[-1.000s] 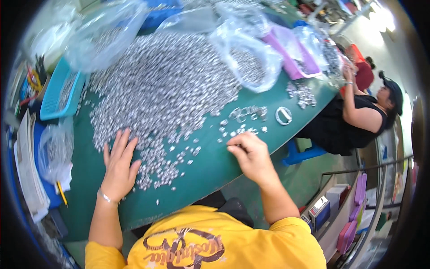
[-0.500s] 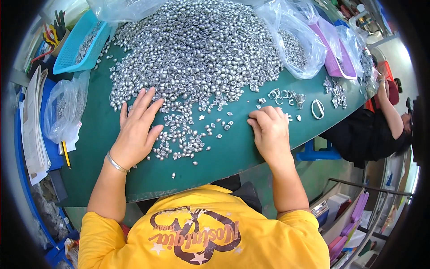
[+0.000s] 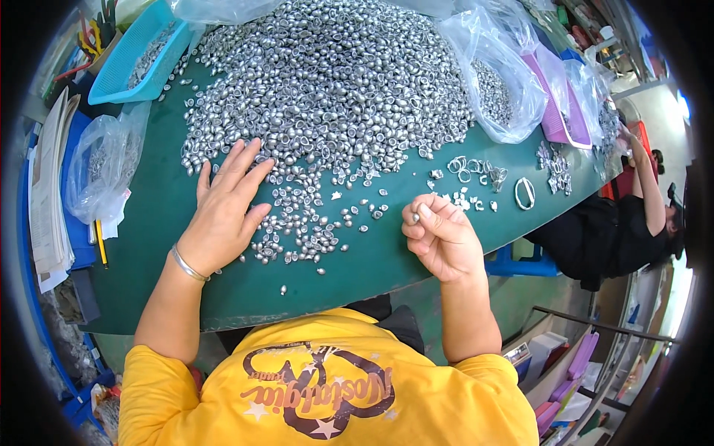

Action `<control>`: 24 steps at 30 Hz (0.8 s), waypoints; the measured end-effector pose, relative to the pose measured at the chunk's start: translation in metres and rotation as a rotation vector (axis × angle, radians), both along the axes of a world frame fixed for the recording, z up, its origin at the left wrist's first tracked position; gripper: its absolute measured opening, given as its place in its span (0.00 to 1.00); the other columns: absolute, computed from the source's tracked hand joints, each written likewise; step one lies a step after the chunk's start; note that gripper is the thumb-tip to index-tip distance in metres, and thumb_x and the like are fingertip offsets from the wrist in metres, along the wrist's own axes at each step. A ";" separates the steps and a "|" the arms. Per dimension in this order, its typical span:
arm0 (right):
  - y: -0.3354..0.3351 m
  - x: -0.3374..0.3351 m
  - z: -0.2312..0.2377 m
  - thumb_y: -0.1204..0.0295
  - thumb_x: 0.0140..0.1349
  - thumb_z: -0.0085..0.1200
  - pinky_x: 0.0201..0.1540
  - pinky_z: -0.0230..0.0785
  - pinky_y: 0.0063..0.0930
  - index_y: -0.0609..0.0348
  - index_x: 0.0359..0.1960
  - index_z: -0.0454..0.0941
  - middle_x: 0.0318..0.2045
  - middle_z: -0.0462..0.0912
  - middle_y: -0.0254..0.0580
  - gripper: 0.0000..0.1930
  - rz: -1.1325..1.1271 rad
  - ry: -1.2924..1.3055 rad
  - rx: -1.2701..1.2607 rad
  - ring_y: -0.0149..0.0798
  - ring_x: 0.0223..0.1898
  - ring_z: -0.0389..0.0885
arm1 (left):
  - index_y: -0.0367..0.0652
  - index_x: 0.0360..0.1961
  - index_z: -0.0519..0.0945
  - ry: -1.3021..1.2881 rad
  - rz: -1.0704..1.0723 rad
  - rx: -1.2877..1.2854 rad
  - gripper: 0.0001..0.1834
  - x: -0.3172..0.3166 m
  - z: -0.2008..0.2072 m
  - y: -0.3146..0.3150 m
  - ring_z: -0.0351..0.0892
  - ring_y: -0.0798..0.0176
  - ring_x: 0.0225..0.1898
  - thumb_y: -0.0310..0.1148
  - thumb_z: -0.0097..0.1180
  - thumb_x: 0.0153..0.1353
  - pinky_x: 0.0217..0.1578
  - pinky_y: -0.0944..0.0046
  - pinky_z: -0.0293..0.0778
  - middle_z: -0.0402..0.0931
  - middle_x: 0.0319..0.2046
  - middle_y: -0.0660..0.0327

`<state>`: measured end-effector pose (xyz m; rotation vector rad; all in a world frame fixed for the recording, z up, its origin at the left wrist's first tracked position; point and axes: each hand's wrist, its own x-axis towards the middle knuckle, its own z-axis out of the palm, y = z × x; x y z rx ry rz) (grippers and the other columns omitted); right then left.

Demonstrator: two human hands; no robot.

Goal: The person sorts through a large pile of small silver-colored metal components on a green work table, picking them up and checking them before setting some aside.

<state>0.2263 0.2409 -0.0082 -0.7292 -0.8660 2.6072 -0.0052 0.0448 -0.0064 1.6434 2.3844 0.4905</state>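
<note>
My left hand (image 3: 227, 212) lies spread out, its fingertips on the near left edge of a big heap of small silver oval metal pieces (image 3: 320, 89). Several loose pieces (image 3: 301, 223) are scattered beside its thumb. Turned palm up, my right hand (image 3: 446, 236) pinches one small silver metal piece (image 3: 416, 218) between thumb and fingertips, above the green table (image 3: 372, 271). Just beyond that hand are small whitish metal bits (image 3: 465, 201) and some silver rings (image 3: 465, 169).
At the far left is a blue basket (image 3: 141, 67); a clear bag (image 3: 104, 160) lies below it. On the right are an open plastic bag (image 3: 502, 89) of small parts, a purple basket (image 3: 561, 111), a silver bangle (image 3: 525, 193) and a seated person in black (image 3: 602, 234).
My right hand has turned from knuckles up to palm up, showing the small metal piece in its pinch. The left hand has stayed by the heap.
</note>
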 end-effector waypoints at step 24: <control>-0.008 -0.026 0.002 0.82 0.51 0.52 0.33 0.69 0.38 0.64 0.32 0.77 0.27 0.73 0.49 0.06 0.094 -0.389 1.760 0.52 0.31 0.74 | 0.46 0.24 0.72 0.128 -0.412 0.419 0.02 0.074 -0.013 0.087 0.69 0.62 0.34 0.31 0.51 0.47 0.39 0.59 0.59 0.68 0.27 0.64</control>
